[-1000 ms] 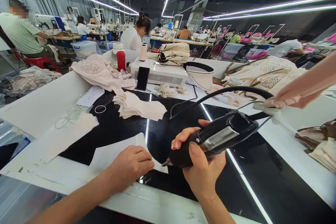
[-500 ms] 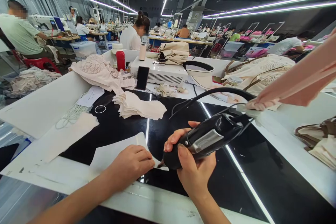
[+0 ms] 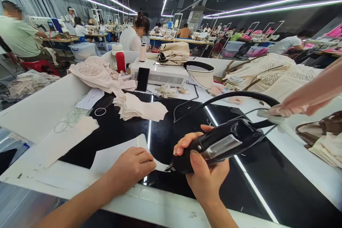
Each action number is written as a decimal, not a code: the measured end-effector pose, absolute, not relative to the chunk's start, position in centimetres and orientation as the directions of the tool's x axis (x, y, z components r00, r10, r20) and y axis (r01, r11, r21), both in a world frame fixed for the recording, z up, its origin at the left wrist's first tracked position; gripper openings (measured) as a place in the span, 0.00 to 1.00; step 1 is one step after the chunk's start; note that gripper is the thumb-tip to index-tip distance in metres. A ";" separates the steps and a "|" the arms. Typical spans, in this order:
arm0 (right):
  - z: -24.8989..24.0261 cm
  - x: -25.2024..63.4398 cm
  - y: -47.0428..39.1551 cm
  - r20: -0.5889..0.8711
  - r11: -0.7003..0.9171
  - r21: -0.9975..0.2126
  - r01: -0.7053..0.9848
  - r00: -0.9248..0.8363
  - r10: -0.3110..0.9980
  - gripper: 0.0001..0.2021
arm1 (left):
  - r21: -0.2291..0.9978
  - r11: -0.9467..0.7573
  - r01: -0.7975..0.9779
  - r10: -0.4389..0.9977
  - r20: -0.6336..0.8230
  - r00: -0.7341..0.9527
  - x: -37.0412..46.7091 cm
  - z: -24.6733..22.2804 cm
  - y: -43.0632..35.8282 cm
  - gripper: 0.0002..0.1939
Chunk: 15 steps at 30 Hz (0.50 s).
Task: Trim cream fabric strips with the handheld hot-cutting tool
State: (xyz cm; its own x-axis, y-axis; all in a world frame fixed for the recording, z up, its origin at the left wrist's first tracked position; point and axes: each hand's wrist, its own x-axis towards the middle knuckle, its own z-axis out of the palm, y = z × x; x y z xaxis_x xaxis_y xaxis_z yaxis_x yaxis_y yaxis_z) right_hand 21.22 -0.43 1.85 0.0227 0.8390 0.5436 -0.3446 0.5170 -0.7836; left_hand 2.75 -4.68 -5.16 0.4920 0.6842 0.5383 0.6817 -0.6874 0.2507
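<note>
Now one black tool (image 3: 221, 144), clamped in the right hand (image 3: 204, 172), has its tip farther from the left hand (image 3: 133, 165), which lies over one white piece (image 3: 113, 154), whether pinching I cannot tell.

- The left forearm (image 3: 91, 197), bare, slants in from the lower left, reaching up and rightward.
- The left hand (image 3: 133, 165) is low with its back up, fingers bent and held close together, pointing right.
- The right forearm (image 3: 219, 211), also bare, rises from the bottom edge, leaning left.
- The right hand (image 3: 211, 181) is curled in a firm grasp, its thumb (image 3: 198, 164) on the near side, fingers (image 3: 184, 143) wrapped around the far side.
- The hands are near each other, not touching.
</note>
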 end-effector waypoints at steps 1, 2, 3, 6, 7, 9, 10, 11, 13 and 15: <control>1.8 21.1 -0.5 0.541 0.514 -0.785 -0.347 0.021 0.840 0.19 | 0.246 -0.689 0.681 0.681 0.540 0.494 2.8 -5.1 -4.7 0.06; 1.8 21.1 -0.5 0.538 0.510 -0.786 -0.348 0.019 0.842 0.18 | 0.242 -0.690 0.682 0.679 0.541 0.496 2.8 -5.0 -4.7 0.06; 1.8 21.0 -0.6 0.537 0.509 -0.787 -0.350 0.020 0.844 0.18 | 0.240 -0.691 0.682 0.678 0.543 0.495 2.8 -4.9 -4.8 0.07; 1.9 21.1 -0.4 0.540 0.513 -0.784 -0.350 0.023 0.841 0.19 | 0.262 -0.680 0.685 0.690 0.545 0.476 2.5 -4.3 -4.8 0.10; 1.9 21.1 -0.3 0.543 0.516 -0.782 -0.349 0.024 0.840 0.19 | 0.271 -0.672 0.689 0.698 0.544 0.466 2.2 -4.1 -4.9 0.11; 2.0 21.3 0.2 0.543 0.520 -0.781 -0.346 0.033 0.839 0.20 | 0.283 -0.650 0.705 0.717 0.538 0.444 1.3 -3.9 -4.8 0.13; 2.1 21.4 0.5 0.541 0.520 -0.783 -0.341 0.039 0.840 0.20 | 0.284 -0.636 0.718 0.727 0.533 0.434 0.8 -3.8 -4.8 0.14; 2.1 21.5 0.8 0.538 0.522 -0.786 -0.332 0.048 0.841 0.19 | 0.280 -0.624 0.730 0.735 0.528 0.426 0.3 -3.7 -4.8 0.15; 2.2 21.6 1.5 0.534 0.528 -0.792 -0.308 0.070 0.842 0.19 | 0.268 -0.606 0.749 0.748 0.511 0.423 -0.5 -3.7 -4.8 0.16; 2.3 21.6 2.0 0.530 0.534 -0.799 -0.277 0.096 0.842 0.19 | 0.255 -0.599 0.759 0.758 0.487 0.434 -0.9 -3.6 -5.1 0.16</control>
